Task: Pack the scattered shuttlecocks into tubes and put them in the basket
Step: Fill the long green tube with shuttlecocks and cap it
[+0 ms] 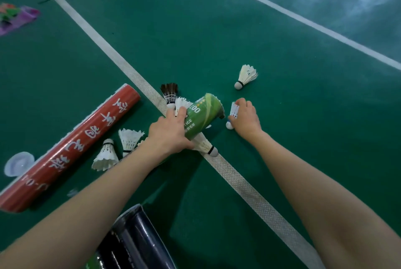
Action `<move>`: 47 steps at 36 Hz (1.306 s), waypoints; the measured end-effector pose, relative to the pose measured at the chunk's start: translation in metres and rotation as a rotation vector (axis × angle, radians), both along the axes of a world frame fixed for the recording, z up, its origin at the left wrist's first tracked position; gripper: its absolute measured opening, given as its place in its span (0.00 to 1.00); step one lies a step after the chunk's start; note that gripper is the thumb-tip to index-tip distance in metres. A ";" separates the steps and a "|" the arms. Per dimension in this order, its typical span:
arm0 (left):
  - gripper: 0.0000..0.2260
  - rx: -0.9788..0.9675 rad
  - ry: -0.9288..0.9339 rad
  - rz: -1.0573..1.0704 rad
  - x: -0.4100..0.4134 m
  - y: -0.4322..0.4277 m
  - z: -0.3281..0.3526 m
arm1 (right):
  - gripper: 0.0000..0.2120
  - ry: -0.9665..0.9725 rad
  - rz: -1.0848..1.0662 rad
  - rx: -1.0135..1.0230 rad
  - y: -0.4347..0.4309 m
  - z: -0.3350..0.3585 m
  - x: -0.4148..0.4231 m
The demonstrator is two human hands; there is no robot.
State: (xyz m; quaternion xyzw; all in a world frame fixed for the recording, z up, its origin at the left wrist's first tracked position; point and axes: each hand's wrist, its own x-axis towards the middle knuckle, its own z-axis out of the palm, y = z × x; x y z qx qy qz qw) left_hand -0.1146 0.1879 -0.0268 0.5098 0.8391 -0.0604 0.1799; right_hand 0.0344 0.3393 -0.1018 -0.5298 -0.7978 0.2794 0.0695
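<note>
On the green court floor, left hand (171,136) wraps its fingers round the green tube (201,114), mouth toward the right hand (245,117) — whose fingertips pinch a white shuttlecock (233,112) just beside it. Risk: tube lies over another shuttlecock (205,145) — it could rock, and feathers would snag the rim.

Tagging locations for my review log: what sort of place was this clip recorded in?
Most likely a badminton court, probably indoors: green sports floor with white court lines, feather shuttlecocks scattered on it, plus a red tube and a green tube for them.
</note>
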 end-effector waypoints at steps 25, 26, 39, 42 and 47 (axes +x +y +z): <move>0.41 0.252 0.002 -0.308 0.089 -0.050 0.055 | 0.16 0.818 -0.134 -0.066 -0.105 0.109 0.111; 0.41 0.254 -0.007 -0.304 0.089 -0.051 0.056 | 0.18 0.831 -0.127 -0.090 -0.109 0.111 0.111; 0.41 0.246 0.003 -0.270 0.068 -0.043 0.048 | 0.29 0.742 0.088 -0.276 -0.107 0.100 0.088; 0.41 0.240 -0.018 -0.239 0.063 -0.035 0.039 | 0.19 0.800 0.056 -0.250 -0.094 0.094 0.078; 0.41 0.192 -0.074 -0.164 0.046 -0.017 0.025 | 0.08 0.801 -0.175 -0.199 -0.061 0.079 0.063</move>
